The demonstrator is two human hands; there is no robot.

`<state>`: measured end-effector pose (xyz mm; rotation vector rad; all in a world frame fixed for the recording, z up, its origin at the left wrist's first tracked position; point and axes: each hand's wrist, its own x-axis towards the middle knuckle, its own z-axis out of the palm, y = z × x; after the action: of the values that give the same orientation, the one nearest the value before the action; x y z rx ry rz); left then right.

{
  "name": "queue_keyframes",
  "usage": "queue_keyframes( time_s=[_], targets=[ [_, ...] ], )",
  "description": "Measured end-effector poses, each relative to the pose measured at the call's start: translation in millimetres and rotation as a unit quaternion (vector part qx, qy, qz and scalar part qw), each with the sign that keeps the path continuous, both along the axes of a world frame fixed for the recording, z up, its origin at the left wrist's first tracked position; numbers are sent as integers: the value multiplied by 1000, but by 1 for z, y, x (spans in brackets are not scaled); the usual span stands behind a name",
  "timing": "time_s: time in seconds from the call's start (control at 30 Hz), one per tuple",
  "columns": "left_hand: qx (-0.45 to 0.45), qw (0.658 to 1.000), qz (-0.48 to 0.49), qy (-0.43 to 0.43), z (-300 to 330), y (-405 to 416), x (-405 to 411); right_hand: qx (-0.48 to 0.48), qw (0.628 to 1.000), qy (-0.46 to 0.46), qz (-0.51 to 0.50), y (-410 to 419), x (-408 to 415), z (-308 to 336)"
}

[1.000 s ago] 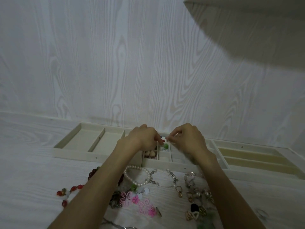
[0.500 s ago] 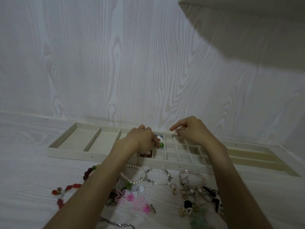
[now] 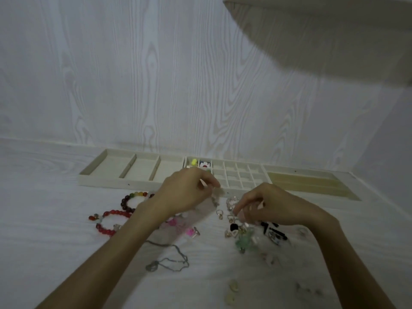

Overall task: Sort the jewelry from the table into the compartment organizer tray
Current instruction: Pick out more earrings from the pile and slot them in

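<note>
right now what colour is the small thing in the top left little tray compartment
Yellow: the small piece in the organizer tray, head view.

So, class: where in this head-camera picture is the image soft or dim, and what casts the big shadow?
Head view: dim, bluish light overall; motion blur smears the right hand and the small jewelry near it; the tray stays fairly sharp; a pale overhang at top right shades the wall beneath.

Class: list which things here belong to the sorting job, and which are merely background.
Job: organizer tray; red bead bracelet; grey chain necklace; loose rings; left hand; right hand.
Background: wood-grain wall; overhanging shelf.
</note>
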<state>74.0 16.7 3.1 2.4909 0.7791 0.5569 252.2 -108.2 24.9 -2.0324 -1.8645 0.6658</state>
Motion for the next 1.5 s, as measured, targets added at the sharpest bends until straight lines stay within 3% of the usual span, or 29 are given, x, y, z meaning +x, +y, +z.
queue_keyframes(
  time_s=[0.23, 0.4, 0.57, 0.73, 0.83, 0.93, 1.13, 1.33, 1.5],
  targets=[
    [-56, 991, -125, 2, -27, -27, 0, 9, 999, 49, 2, -25, 13, -9],
    [8, 974, -215, 66, -34, -37, 11, -24, 998, 54, 31, -36, 13, -10],
    [83, 984, -129, 88, -33, -37, 9, -3, 1000, 25, 8, -26, 9, -23],
    [-54, 990, -107, 73, -27, -14, -12, 52, 997, 30, -42, -25, 19, -26],
    [-159, 981, -105, 30, -19, -5, -24, 135, 986, 35, -91, -23, 21, -26],
    [-177, 981, -85, -15, -13, 3, -33, 193, 976, 29, -100, -19, 16, -26],
    [-165, 984, -64, -10, -18, 9, -37, 99, 993, 4, -68, -19, 17, -30],
    [-78, 995, -54, -7, -22, 5, -30, 36, 998, 26, -53, -22, 12, -31],
    [-58, 997, -37, -39, -18, 7, -36, 48, 997, 20, -54, -21, 10, -28]
  ],
)
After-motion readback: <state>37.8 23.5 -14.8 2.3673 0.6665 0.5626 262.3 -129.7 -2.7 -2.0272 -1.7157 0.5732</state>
